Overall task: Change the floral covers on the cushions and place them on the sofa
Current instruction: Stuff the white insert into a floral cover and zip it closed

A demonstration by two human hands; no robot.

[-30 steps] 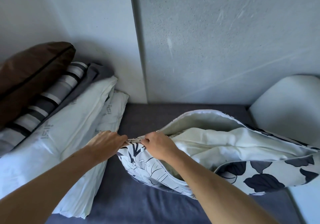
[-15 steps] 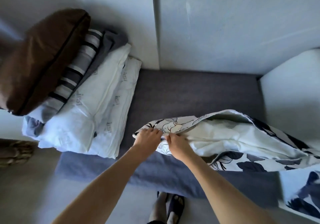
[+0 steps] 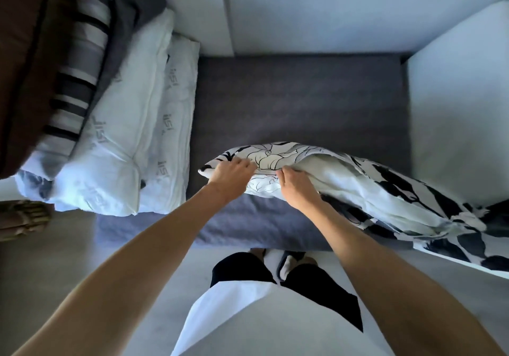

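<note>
A black-and-white floral cover [image 3: 278, 154] lies on the dark grey sofa seat [image 3: 303, 99], open along its zip edge, with a white inner cushion [image 3: 366, 190] showing inside. My left hand [image 3: 230, 174] grips the cover's left corner. My right hand [image 3: 296, 187] pinches the zip edge just right of it; a short closed stretch of zip runs between the two hands. Whether the fingers hold a zip pull is hidden.
White cushions [image 3: 121, 146] with grey lettering, a striped cushion [image 3: 77, 74] and a brown cushion [image 3: 24, 61] are piled at the sofa's left. A pale armrest [image 3: 457, 102] bounds the right. More floral fabric [image 3: 468, 248] hangs over the front edge. My feet [image 3: 286, 262] stand on the floor.
The view has tilted down, so the floor and my legs now show. My hands have moved a little apart along the zip edge, and the cover's left end now looks closed.
</note>
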